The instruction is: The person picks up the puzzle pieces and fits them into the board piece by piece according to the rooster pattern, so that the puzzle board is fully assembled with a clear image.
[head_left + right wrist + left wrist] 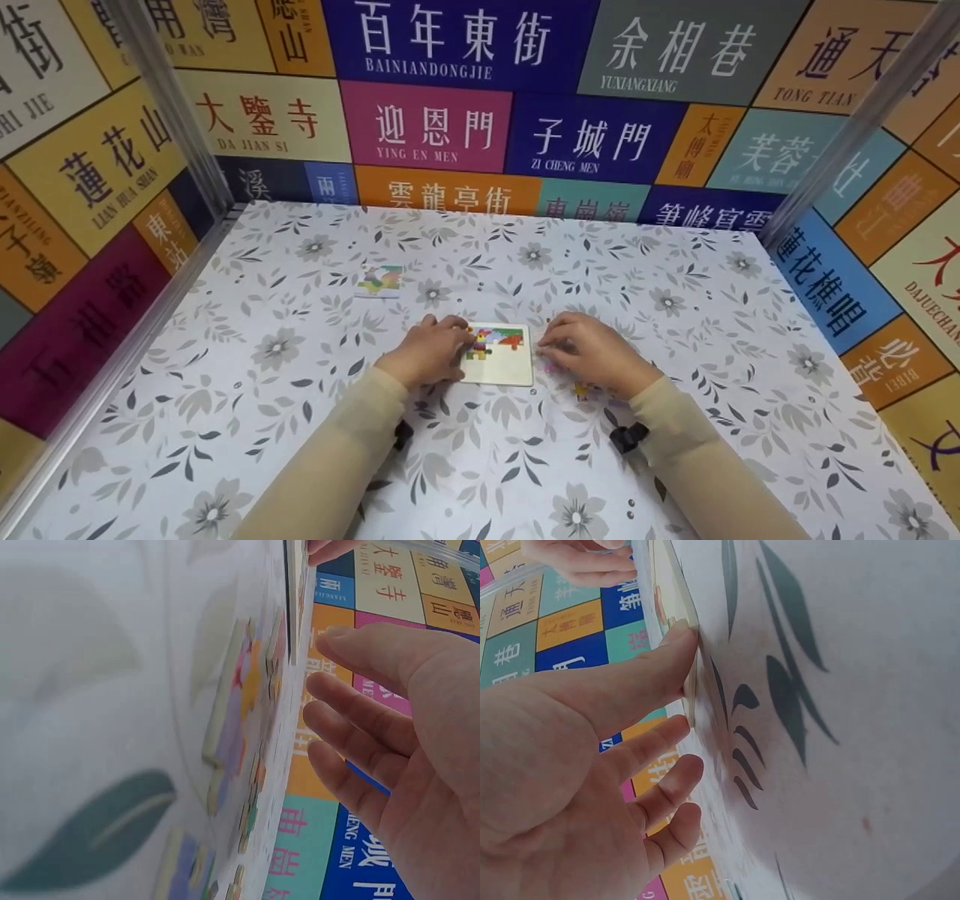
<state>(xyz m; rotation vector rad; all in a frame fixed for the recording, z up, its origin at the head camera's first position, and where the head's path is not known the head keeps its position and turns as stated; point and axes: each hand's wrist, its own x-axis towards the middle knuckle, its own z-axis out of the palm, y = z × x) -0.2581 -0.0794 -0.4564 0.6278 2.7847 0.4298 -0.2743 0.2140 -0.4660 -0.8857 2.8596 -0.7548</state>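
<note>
A small cream puzzle board (499, 371) lies flat on the table, with joined colourful pieces (484, 341) along its top and left part. My left hand (431, 349) holds the board at its left side; in the left wrist view the thumb (676, 652) presses on its edge and the other fingers are bent loosely. Just off the board's right side is my right hand (589, 349), with fingers slightly bent and nothing seen between thumb and fingertips. Loose puzzle pieces (234, 697) lie on the table beside and below it, partly hidden by the hand in the head view.
A small square picture card (380, 280) with a puzzle image lies farther back on the left. The table (465, 465) has a grey floral cover. Behind it and at both sides stand panels (442, 131) with coloured signs, and clear posts mark the back corners.
</note>
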